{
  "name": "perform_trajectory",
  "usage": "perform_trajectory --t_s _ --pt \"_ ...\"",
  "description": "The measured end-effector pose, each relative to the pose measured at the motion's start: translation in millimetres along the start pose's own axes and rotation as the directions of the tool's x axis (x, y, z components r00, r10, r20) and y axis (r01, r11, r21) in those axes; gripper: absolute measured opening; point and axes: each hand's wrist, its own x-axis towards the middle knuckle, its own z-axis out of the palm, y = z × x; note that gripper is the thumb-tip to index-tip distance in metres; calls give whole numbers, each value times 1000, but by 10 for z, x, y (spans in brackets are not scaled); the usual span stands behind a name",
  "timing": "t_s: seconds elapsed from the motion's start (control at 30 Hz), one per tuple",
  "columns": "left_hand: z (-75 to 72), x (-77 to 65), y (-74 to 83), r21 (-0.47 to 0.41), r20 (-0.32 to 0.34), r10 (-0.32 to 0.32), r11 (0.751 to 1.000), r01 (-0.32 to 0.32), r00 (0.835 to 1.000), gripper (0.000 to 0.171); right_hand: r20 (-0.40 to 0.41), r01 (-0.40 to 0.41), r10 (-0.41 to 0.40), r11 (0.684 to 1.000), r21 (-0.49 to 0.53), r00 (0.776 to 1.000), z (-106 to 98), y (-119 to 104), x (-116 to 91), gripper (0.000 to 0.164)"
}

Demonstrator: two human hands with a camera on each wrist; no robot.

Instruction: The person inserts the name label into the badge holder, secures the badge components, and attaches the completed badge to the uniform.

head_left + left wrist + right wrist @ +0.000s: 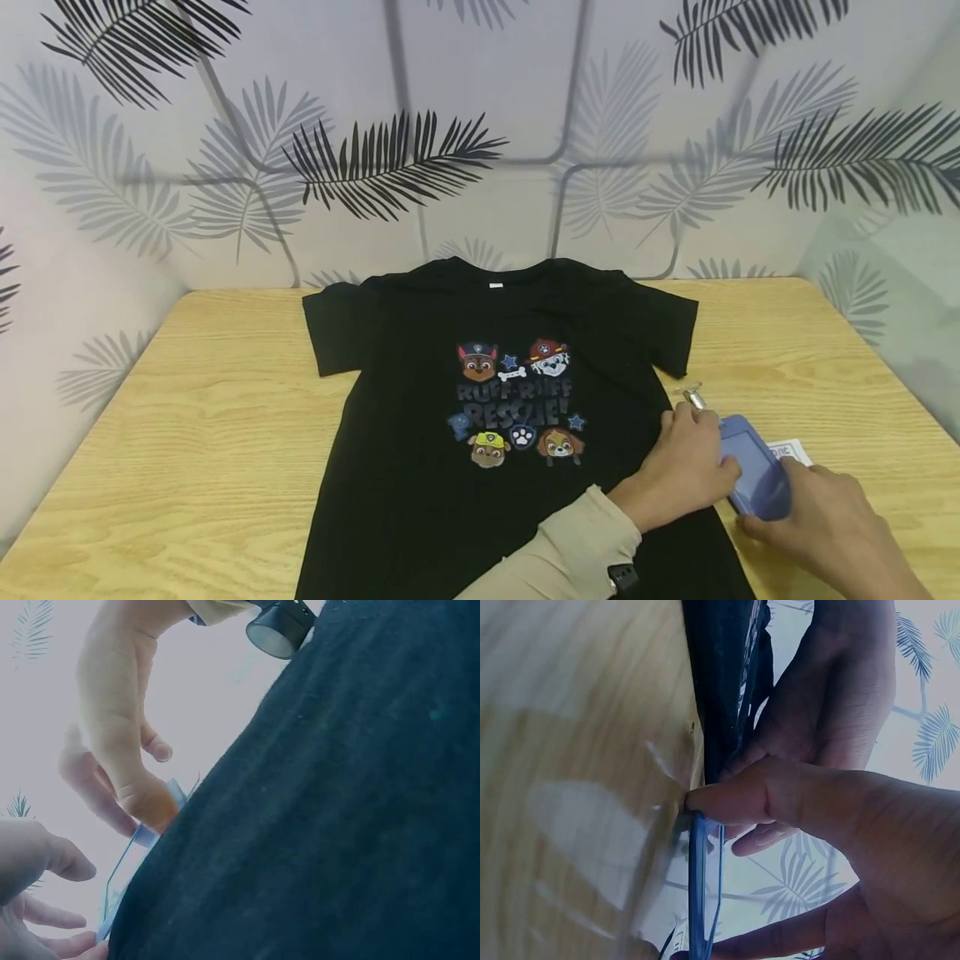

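Note:
A blue badge holder with a framed window and a metal clip at its upper end lies just right of a black T-shirt. My left hand reaches across the shirt and pinches the holder near its clip end, the thumb over its face. My right hand grips the lower end, thumb at the bottom edge and fingers at the right side. In the right wrist view the holder appears edge-on beside the right thumb. The left wrist view shows both hands at the holder, partly hidden behind the shirt.
A white card with printed marks lies partly hidden behind the holder and right hand. The shirt, printed with cartoon dogs, is spread flat over the middle of the wooden table. A leaf-patterned backdrop stands behind the table.

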Motion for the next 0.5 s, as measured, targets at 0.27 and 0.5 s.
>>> perform_trajectory --t_s 0.27,0.5 --pt "-80 -15 -46 -133 -32 -30 991 26 999 39 -135 83 -85 996 -20 987 -31 8 -26 75" --pt "-187 -32 -118 -238 -47 1 971 -12 999 45 -77 24 -26 999 -21 997 -45 18 11 88"
